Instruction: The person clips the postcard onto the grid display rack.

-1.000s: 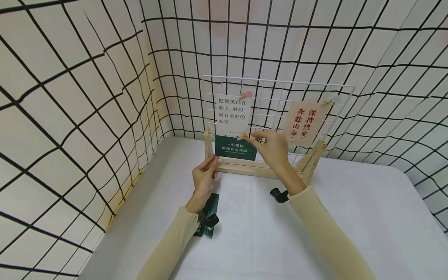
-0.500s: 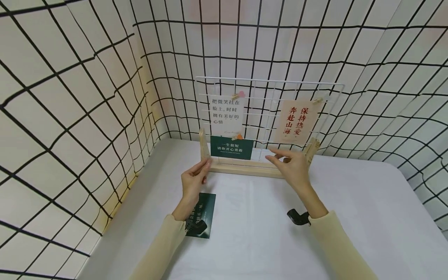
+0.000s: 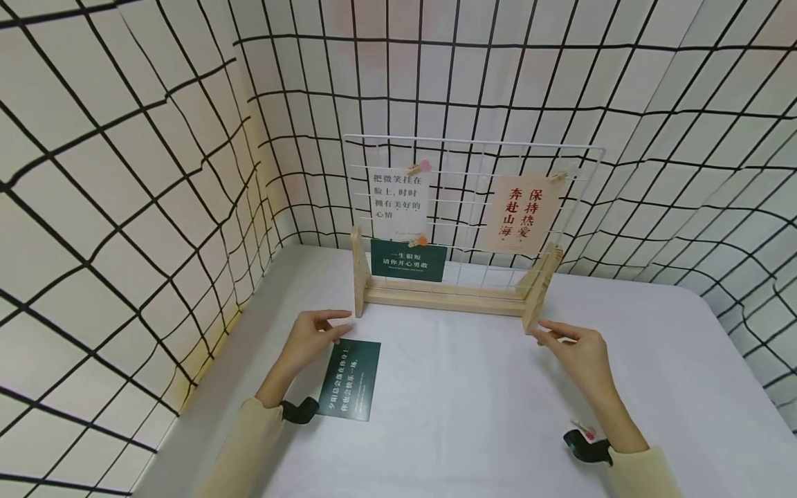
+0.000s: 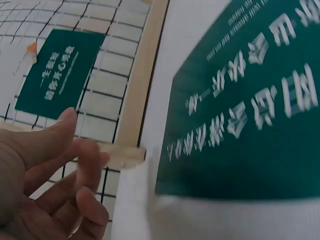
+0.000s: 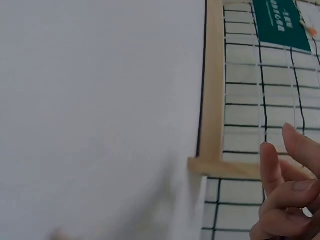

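Observation:
A white wire grid rack stands on a wooden base. Clipped to its left side are a white card and, below it, a small dark green card under an orange-topped clothespin. On the right hangs a beige card. My left hand, empty with loosely bent fingers, is beside the base's left foot, over the top edge of a green card on the table. My right hand has its fingertips right at the base's right foot; nothing shows between its fingers.
A small clothespin with a red-pink top lies by my right wrist, partly hidden by the black wrist camera. A white cloth covers the table. Walls with a black grid pattern enclose the left and back.
My right hand has left the orange-topped clothespin and moved right and toward me. My left hand has drawn back from the small green card's lower corner, leftward and nearer. That card stays clipped.

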`<state>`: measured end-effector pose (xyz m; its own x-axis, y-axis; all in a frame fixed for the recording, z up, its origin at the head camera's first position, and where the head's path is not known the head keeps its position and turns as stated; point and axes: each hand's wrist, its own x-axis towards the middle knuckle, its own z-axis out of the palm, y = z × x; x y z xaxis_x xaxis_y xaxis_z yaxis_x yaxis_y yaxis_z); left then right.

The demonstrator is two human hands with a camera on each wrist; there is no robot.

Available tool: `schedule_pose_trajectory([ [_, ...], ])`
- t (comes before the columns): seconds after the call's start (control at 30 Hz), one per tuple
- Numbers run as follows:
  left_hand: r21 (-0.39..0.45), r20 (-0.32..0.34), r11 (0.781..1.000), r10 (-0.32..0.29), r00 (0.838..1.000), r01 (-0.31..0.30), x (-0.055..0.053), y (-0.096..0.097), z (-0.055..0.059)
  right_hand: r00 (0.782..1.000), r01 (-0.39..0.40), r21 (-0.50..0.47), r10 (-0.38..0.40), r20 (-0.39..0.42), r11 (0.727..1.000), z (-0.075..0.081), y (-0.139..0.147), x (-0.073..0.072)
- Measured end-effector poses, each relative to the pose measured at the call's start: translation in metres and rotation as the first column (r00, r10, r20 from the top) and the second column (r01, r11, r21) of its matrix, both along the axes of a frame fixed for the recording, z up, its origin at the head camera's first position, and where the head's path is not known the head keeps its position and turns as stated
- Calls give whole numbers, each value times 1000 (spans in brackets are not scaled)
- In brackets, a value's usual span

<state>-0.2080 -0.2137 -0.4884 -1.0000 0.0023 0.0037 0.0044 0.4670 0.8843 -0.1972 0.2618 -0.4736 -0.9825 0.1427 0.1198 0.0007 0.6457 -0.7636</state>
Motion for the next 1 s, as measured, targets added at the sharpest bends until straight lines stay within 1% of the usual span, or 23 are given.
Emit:
schedule_pose_trajectory([
  [0.03,-48,0,999,-13,1000,13,2,-4,0,999,9,-2,-9,42,1000,-2,7,6],
  [0.07,-87,3,996,-12,1000,12,4,-7,-1,996,21,-5,-20,88,1000,-5,14,11],
  [0.17,-196,3,980,15,1000,-14,12,-12,-5,976,57,2,-56,209,998,-12,34,29],
  [0.23,-283,-11,959,34,999,-36,21,-13,-6,963,80,5,-79,257,997,-17,47,41],
  [0.3,-358,-26,932,55,998,-61,30,-12,-7,951,99,1,-95,295,995,-23,60,53],
  [0.37,-417,-50,905,73,996,-88,41,-9,-7,938,118,-18,-105,330,993,-28,71,63],
  [0.4,-439,-58,893,84,995,-101,47,-7,-7,929,128,-33,-108,354,991,-31,76,68],
  [0.53,-490,-94,858,127,987,-157,66,4,-10,887,155,-101,-94,453,983,-37,92,81],
  [0.63,-545,-99,820,147,984,-177,78,16,-11,853,175,-138,-80,516,975,-40,99,88],
  [0.7,-592,-100,786,149,984,-180,85,26,-11,836,168,-127,-73,544,978,-41,101,91],
  [0.77,-635,-117,750,144,983,-185,90,37,-12,830,138,-105,-58,554,985,-41,100,93],
  [0.8,-654,-135,731,141,981,-195,92,42,-12,831,114,-104,-38,555,988,-41,99,93],
  [0.87,-694,-170,686,143,975,-221,96,51,-14,842,64,-87,-7,539,994,-41,96,95],
  [0.93,-722,-204,643,156,966,-256,98,58,-16,850,35,-99,22,526,995,-41,94,96],
  [1.0,-740,-231,608,172,958,-287,100,63,-16,855,22,-118,42,517,993,-40,92,97],
])
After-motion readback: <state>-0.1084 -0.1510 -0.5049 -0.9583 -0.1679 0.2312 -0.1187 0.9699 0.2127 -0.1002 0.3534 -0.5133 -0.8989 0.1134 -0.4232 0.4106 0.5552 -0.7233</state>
